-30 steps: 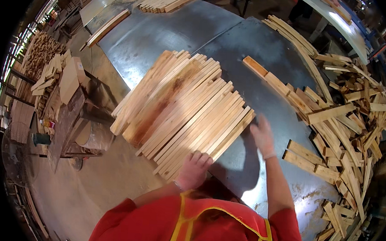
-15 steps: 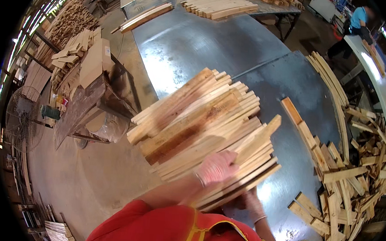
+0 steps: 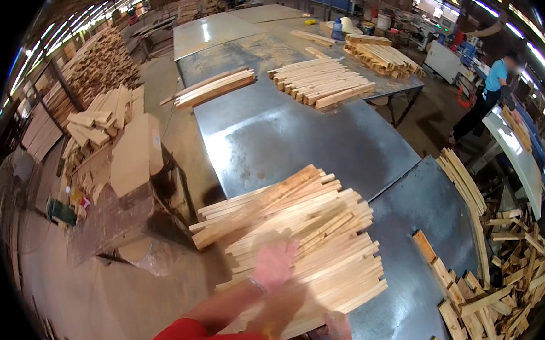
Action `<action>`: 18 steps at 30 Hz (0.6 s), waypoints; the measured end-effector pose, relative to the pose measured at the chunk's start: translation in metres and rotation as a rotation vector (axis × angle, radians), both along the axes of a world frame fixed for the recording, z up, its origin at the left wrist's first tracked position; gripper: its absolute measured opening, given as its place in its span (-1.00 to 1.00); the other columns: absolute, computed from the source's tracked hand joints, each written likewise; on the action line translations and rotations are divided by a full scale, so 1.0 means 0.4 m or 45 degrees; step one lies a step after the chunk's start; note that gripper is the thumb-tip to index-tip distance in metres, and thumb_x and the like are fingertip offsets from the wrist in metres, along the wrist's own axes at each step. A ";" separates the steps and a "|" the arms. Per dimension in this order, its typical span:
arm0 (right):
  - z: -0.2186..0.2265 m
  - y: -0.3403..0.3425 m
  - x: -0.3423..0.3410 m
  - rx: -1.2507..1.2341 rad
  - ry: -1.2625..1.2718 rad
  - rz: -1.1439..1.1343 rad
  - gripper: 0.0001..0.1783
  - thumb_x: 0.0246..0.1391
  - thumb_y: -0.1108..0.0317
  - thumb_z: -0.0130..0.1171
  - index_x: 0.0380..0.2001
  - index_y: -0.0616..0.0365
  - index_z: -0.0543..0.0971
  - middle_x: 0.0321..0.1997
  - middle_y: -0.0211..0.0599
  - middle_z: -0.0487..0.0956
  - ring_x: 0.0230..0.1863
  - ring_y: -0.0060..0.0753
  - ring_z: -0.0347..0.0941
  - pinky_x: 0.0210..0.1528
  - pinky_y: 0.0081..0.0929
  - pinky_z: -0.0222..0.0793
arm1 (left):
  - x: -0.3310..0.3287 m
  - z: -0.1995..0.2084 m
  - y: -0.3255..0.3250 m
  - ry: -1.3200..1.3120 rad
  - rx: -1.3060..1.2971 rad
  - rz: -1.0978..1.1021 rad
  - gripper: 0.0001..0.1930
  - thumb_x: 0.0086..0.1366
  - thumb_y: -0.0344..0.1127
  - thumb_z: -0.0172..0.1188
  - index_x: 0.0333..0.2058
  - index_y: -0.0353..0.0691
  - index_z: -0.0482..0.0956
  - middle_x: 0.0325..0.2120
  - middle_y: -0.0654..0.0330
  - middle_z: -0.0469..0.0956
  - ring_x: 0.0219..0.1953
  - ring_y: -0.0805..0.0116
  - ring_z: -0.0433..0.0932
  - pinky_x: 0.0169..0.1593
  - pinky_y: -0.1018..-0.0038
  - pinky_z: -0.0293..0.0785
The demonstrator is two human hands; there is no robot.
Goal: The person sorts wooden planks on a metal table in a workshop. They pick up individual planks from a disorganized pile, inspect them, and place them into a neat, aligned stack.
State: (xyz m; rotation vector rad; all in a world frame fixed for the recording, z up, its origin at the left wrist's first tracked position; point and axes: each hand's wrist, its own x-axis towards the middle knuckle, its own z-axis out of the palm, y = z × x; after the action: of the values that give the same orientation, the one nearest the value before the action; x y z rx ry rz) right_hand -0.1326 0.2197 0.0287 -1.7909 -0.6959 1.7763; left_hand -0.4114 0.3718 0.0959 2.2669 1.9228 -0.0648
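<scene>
A broad layer of pale wooden strips point(image 3: 335, 263) lies side by side on the metal table point(image 3: 396, 305) in front of me, their ends uneven. A browner strip point(image 3: 264, 204) rests along the far left side of the layer. My left hand point(image 3: 274, 266), in a pale pinkish glove, lies on top of the strips with its fingers stretched out, slightly blurred. My right hand point(image 3: 339, 331), gloved too, is closed at the near right edge of the layer on a wooden strip. Its lower fingers are hidden under the wood.
A row of strips point(image 3: 320, 82) and a smaller bundle point(image 3: 218, 85) lie farther along the table. Loose offcuts point(image 3: 490, 305) pile up at the right. A cardboard box point(image 3: 136, 154) stands on a bench at left. A person point(image 3: 489, 97) stands at the far right.
My view has tilted up, showing more of the far tables. My left hand has moved farther left over the strips. The strip that stuck out on top beside it now lies among the others.
</scene>
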 end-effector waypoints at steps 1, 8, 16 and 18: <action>0.010 0.042 -0.021 0.062 -0.041 0.162 -0.54 0.28 0.14 0.31 0.00 0.33 0.51 -0.21 -0.17 0.67 -0.39 -0.38 0.63 -0.38 -0.40 0.61 | -0.016 -0.031 0.022 0.041 0.051 -0.008 -0.12 0.31 0.12 0.24 0.49 -0.16 0.20 -0.03 -0.01 0.59 -0.06 0.02 0.63 0.00 0.06 0.53; 0.085 0.297 -0.191 0.251 -0.289 0.571 -0.48 0.31 -0.05 0.22 -0.08 0.28 0.58 -0.43 -0.34 0.62 -0.51 -0.48 0.50 -0.42 -0.40 0.40 | -0.161 -0.154 0.186 -0.054 0.543 0.092 -0.67 0.33 -0.27 0.17 0.02 -0.21 0.63 -0.26 0.00 0.66 -0.23 0.04 0.68 -0.19 0.16 0.60; 0.049 0.336 -0.017 0.577 -0.415 0.457 -0.21 0.15 -0.10 0.22 0.22 0.35 0.41 0.04 0.12 0.66 0.09 0.10 0.60 0.19 -0.13 0.48 | -0.047 -0.039 0.095 0.255 0.139 0.159 -0.12 0.27 -0.01 0.38 0.48 -0.15 0.22 0.43 -0.07 0.31 0.40 -0.09 0.38 0.36 0.06 0.40; 0.061 0.320 0.154 0.641 -0.545 0.367 -0.33 0.12 0.00 0.22 0.18 0.24 0.46 0.09 0.15 0.64 0.18 0.15 0.57 0.25 -0.12 0.46 | -0.055 -0.160 0.063 0.432 0.598 -0.143 -0.04 0.27 0.04 0.34 0.52 -0.19 0.11 0.47 -0.08 0.22 0.43 -0.14 0.31 0.46 0.02 0.24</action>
State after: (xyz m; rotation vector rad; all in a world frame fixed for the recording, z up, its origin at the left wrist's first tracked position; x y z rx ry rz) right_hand -0.0711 0.3478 0.0530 -1.7767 -1.4882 1.2150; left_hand -0.4335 0.3971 0.0319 2.8257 2.1542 -0.0125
